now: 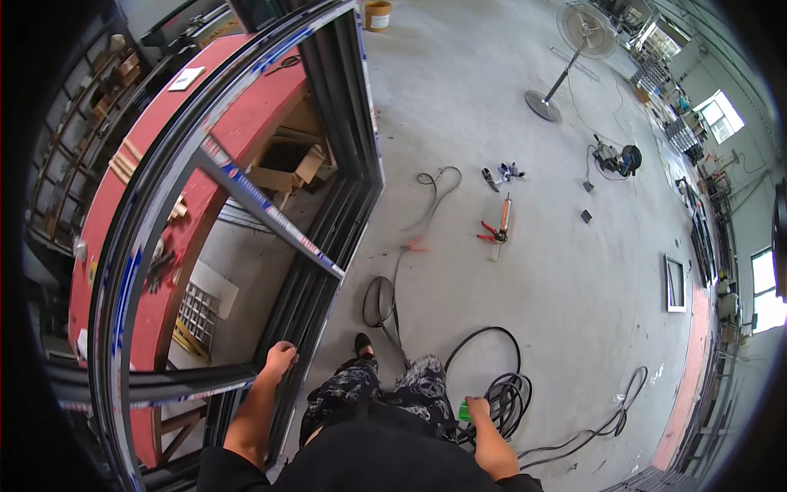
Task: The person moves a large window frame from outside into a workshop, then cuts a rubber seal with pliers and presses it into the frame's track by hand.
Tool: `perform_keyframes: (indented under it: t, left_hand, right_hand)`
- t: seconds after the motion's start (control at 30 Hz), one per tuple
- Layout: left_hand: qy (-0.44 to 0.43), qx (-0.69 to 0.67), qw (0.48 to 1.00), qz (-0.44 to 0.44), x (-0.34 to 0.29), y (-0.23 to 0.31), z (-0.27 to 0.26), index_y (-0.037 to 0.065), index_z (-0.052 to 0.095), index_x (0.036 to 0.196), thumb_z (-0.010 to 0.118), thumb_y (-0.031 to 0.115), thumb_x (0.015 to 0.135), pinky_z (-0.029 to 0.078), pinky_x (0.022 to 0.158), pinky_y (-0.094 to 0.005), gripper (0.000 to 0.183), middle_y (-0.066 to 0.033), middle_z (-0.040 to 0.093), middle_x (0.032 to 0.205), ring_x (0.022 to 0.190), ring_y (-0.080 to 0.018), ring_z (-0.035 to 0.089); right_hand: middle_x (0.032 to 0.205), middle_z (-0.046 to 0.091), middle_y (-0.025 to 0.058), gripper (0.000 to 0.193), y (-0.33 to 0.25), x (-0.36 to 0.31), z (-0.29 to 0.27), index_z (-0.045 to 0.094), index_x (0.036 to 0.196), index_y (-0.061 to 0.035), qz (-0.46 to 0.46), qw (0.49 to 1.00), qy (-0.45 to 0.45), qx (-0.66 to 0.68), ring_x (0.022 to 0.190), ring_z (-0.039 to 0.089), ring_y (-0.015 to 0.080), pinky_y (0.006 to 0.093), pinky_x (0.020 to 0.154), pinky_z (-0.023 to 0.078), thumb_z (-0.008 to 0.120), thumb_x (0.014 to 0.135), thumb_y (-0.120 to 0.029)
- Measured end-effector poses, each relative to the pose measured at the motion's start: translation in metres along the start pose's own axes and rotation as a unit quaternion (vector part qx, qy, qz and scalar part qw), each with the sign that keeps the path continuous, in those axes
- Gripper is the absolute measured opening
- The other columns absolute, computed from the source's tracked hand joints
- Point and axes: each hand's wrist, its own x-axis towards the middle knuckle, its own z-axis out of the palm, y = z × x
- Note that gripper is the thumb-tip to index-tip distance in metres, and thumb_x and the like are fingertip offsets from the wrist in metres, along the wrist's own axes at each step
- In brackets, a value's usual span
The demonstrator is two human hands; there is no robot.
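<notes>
To my left stands a large dark window frame (310,307) with protective film strips along its members. My left hand (281,357) is at its lower rail, fingers curled together; whatever they hold, if anything, is too small to make out. Low at my right side, my right hand (478,407) is closed around a small bright green object (465,412), its kind partly hidden by the fingers. Behind that hand lies a coil of black hose (518,394) on the floor.
A red-topped workbench (176,328) stands behind the frame. On the grey floor are a caulking gun (502,225), a blue-and-black tool (510,171), looped cable (379,302), a standing fan (566,70), a dark power tool (619,157) and a small frame (675,283).
</notes>
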Motion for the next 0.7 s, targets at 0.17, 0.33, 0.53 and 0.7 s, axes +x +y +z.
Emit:
perform_keyframes:
  t: [0.17, 0.33, 0.53, 0.7]
  left_hand:
    - [-0.063, 0.053, 0.994, 0.078, 0.047, 0.106, 0.053, 0.001, 0.06, 0.089, 0.058, 0.015, 0.083, 0.045, 0.054, -0.0277, 0.014, -0.0051, 0.062, 0.07, 0.062, -0.0127, 0.058]
    - [-0.172, 0.36, 0.916, 0.051, 0.078, 0.103, 0.099, 0.008, 0.068, 0.097, 0.069, 0.035, 0.072, 0.051, 0.07, -0.036, 0.037, -0.012, 0.069, 0.083, 0.077, -0.0253, 0.066]
    - [-0.236, 0.421, 0.866, -0.131, 0.093, 0.169, 0.226, 0.013, 0.071, 0.092, 0.071, 0.039, 0.067, 0.051, 0.078, -0.0401, 0.036, -0.0143, 0.068, 0.093, 0.087, -0.0299, 0.065]
    - [-0.236, 0.329, 0.896, -0.182, 0.046, 0.256, 0.304, 0.008, 0.067, 0.084, 0.065, 0.036, 0.069, 0.049, 0.071, -0.0417, 0.032, -0.0144, 0.066, 0.085, 0.08, -0.0326, 0.063]
  right_hand:
    - [0.102, 0.066, 0.019, 0.039, -0.05, 0.058, -0.046, 0.07, 0.097, -0.0061, -0.011, 1.0, 0.02, -0.007, 0.09, 0.062, 0.0383, 0.0436, 0.081, 0.048, 0.059, 0.079, -0.039]
    - [0.101, 0.066, 0.0183, 0.039, -0.117, 0.214, -0.087, 0.07, 0.09, -0.0066, -0.152, 0.968, -0.028, -0.196, 0.093, 0.062, 0.0382, 0.0452, 0.084, 0.048, 0.056, 0.078, -0.041]
    - [0.11, 0.062, 0.0211, 0.05, -0.33, 0.381, -0.208, 0.067, 0.103, -0.0045, -0.143, 0.954, -0.097, -0.243, 0.107, 0.057, 0.0391, 0.0462, 0.093, 0.044, 0.051, 0.082, -0.047]
    - [0.099, 0.064, 0.0239, 0.044, -0.545, 0.468, -0.269, 0.066, 0.097, -0.0013, -0.21, 0.952, -0.041, -0.218, 0.097, 0.061, 0.0388, 0.0478, 0.085, 0.048, 0.05, 0.086, -0.041]
